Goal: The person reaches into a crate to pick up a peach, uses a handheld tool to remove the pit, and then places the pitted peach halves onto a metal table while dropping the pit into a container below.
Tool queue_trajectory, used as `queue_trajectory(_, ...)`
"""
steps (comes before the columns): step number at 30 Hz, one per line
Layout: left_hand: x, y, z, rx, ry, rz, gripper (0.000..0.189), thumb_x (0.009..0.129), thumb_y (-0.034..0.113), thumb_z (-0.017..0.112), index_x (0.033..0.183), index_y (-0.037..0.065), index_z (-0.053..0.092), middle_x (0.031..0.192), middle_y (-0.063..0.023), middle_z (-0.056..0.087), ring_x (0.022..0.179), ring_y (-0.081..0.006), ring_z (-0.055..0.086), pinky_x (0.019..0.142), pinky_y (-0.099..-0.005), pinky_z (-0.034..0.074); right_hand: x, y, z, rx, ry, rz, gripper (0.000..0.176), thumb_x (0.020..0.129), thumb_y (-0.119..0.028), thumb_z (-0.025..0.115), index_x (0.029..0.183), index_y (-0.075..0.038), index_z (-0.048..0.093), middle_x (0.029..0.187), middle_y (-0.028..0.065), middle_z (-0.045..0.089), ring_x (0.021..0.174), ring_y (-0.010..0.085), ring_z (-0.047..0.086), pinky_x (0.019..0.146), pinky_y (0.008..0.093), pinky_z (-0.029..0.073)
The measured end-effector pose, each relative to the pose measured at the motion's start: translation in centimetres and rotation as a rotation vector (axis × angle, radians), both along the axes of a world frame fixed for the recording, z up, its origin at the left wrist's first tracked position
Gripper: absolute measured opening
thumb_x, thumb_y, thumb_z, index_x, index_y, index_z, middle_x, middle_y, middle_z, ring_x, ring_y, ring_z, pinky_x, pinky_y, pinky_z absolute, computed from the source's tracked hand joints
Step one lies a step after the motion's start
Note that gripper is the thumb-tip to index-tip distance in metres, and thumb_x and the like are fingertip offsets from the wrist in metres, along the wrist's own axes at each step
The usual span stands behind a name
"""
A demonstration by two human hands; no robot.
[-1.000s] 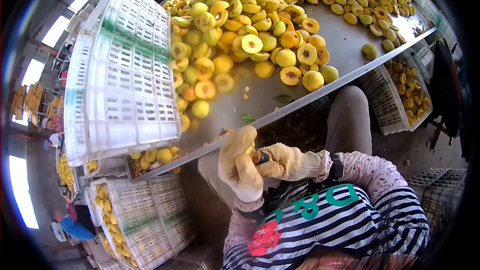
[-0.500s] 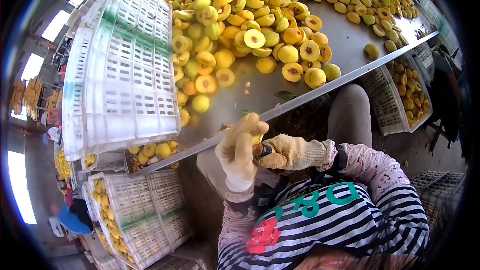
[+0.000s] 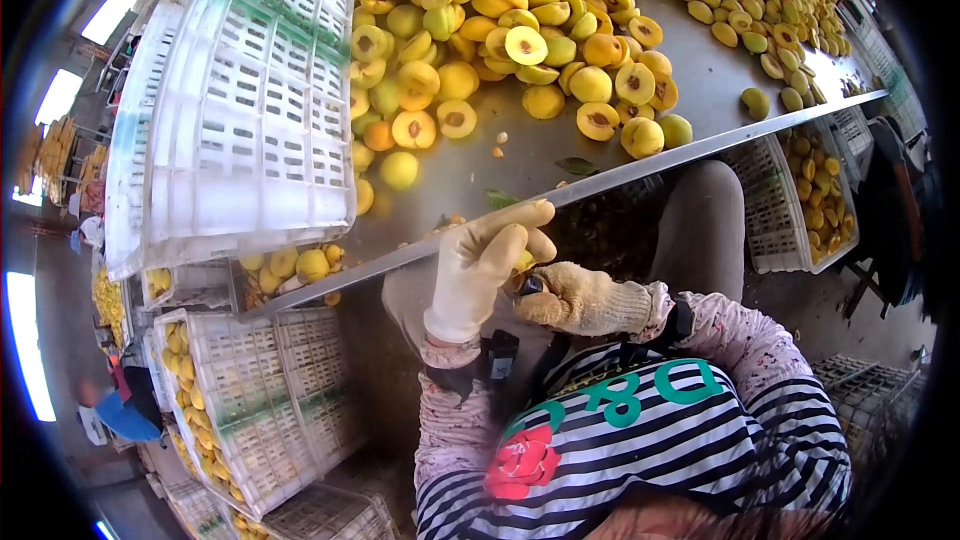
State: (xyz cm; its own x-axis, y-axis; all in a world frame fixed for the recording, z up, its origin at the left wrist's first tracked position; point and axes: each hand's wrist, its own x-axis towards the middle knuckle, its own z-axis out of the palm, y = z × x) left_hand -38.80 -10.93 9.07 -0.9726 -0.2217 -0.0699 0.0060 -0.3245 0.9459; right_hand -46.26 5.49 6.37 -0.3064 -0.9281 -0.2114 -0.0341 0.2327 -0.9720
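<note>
My left hand (image 3: 478,265), in a pale rubber glove, is closed around a yellow peach (image 3: 524,261), mostly hidden by the fingers. Its index finger stretches out toward the table edge. My right hand (image 3: 590,300), in a knitted cloth glove, grips a small tool with a dark handle (image 3: 530,285) right against the peach; the tool's working end is hidden. Both hands are over my lap, just below the metal rim (image 3: 600,190) of the table. Beyond it lies a heap of halved yellow peaches (image 3: 526,45), several cut faces showing the brown centre.
A white plastic crate (image 3: 250,130) stands tilted on the table's left. More crates with yellow fruit (image 3: 270,390) are stacked at lower left, and another crate (image 3: 770,210) stands at right beyond my knee (image 3: 705,220). Leaves (image 3: 578,166) and pits (image 3: 498,151) lie on the metal.
My left index finger has straightened and points further right. The left hand has turned slightly over the peach, while the right hand keeps its tool close to it. The whole view has shifted a little.
</note>
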Motion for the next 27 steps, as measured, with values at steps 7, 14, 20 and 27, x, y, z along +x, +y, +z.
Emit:
queue_trajectory(7,0.0,0.5,2.1,-0.175,-0.191,-0.039,0.030,0.097,0.007,0.055,0.120,-0.008,0.066,0.087,-0.0118,0.073,0.081,-0.0158,0.069,0.075,-0.0266,0.055,0.7,-0.1,-1.2,0.014,-0.041,0.041,0.038,0.099,-0.044,0.055,0.090,-0.007,0.061,0.069,0.0012,0.055,0.060,0.0137,0.052,0.054,0.0294,0.042)
queue_trajectory(14,0.7,-1.5,-0.1,0.229,0.019,-0.323,0.032,0.099,0.011,0.058,0.125,-0.007,0.063,0.088,-0.0114,0.071,0.084,-0.0164,0.067,0.075,-0.0251,0.052,0.0,0.4,1.2,0.247,-0.899,0.290,0.040,0.103,-0.044,0.049,0.074,-0.016,0.044,0.057,-0.0078,0.034,0.044,0.0058,0.031,0.040,0.0229,0.026)
queue_trajectory(20,0.6,-2.6,-1.6,0.265,0.015,-0.412,0.033,0.097,0.014,0.062,0.121,-0.007,0.066,0.091,-0.0127,0.072,0.085,-0.0191,0.069,0.078,-0.0278,0.054,0.8,-0.1,1.4,0.230,-0.740,0.214,0.039,0.103,-0.045,0.048,0.078,-0.015,0.046,0.059,-0.0070,0.036,0.046,0.0057,0.031,0.041,0.0229,0.026)
queue_trajectory(27,0.7,-1.3,-0.7,0.263,0.000,-0.322,0.035,0.095,0.017,0.063,0.119,-0.007,0.067,0.089,-0.0136,0.073,0.082,-0.0212,0.070,0.075,-0.0297,0.057,-0.1,1.0,-0.5,0.196,-1.164,0.403,0.037,0.102,-0.045,0.054,0.089,-0.011,0.054,0.062,-0.0053,0.041,0.049,0.0074,0.038,0.045,0.0231,0.032)
